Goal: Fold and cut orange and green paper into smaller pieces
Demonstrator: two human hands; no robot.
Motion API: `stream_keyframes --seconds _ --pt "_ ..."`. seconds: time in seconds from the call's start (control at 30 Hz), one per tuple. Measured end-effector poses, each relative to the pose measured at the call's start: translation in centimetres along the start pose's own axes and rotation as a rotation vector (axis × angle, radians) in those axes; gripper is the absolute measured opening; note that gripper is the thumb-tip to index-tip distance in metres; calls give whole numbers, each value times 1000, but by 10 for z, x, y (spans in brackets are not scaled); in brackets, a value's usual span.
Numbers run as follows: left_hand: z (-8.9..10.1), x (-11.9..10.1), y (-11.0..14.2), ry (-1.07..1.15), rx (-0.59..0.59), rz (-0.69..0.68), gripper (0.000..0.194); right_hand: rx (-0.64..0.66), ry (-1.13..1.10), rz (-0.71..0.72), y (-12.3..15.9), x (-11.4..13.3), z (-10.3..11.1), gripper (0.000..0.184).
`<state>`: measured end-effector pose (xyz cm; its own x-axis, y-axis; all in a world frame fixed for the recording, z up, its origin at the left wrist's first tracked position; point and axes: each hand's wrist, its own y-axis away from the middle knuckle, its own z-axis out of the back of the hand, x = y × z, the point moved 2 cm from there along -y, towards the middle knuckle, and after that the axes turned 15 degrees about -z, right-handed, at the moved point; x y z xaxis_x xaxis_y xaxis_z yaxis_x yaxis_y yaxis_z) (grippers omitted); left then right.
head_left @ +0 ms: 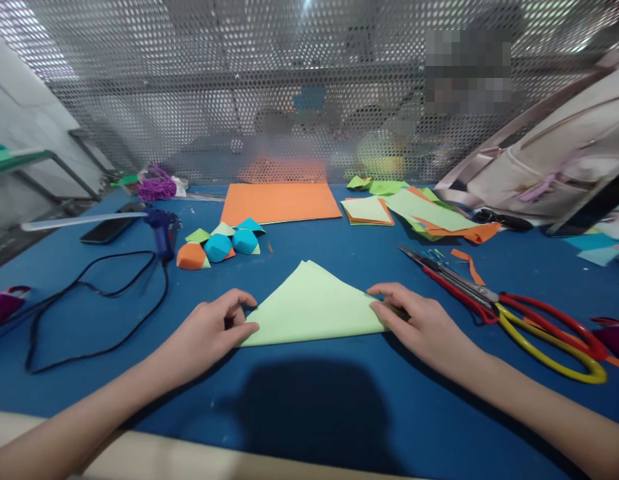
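A pale green sheet of paper (314,303), folded into a triangle, lies on the blue table (199,407) with its long folded edge toward me and its tip pointing away. At the left corner, my left hand (216,327) holds the paper between thumb and curled fingers. My right hand (414,320) grips the right corner the same way, thumb and forefinger at the edge. Both corners are partly covered by my fingers. To the right of my right hand lie red-and-yellow-handled scissors (549,333) and a slim red cutter (454,290).
Small folded paper pieces (219,247) in orange, blue and green sit at the left. Beyond are an orange sheet (279,202), cut squares (368,210) and paper scraps (429,213). A blue glue gun (160,233) with its cord lies left, near a phone (109,228). Perforated metal (199,127) stands behind.
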<state>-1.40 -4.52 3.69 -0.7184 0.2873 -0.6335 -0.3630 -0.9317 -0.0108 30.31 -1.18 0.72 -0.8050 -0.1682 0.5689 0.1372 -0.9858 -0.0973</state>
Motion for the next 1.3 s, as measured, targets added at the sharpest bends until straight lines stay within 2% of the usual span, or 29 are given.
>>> stream_keyframes --seconds 0.13,0.4,0.93,1.3 --pt "-3 -1 1 -62 -6 -58 26 -57 100 144 3 -1 -4 24" --pt "-8 4 -5 -64 -41 -80 27 -178 153 284 8 1 1 24" --pt "-3 -1 -5 -103 -44 -119 37 -235 254 318 14 11 7 28" --pt "-1 -2 -1 -163 6 -166 35 -167 312 234 12 5 4 32"
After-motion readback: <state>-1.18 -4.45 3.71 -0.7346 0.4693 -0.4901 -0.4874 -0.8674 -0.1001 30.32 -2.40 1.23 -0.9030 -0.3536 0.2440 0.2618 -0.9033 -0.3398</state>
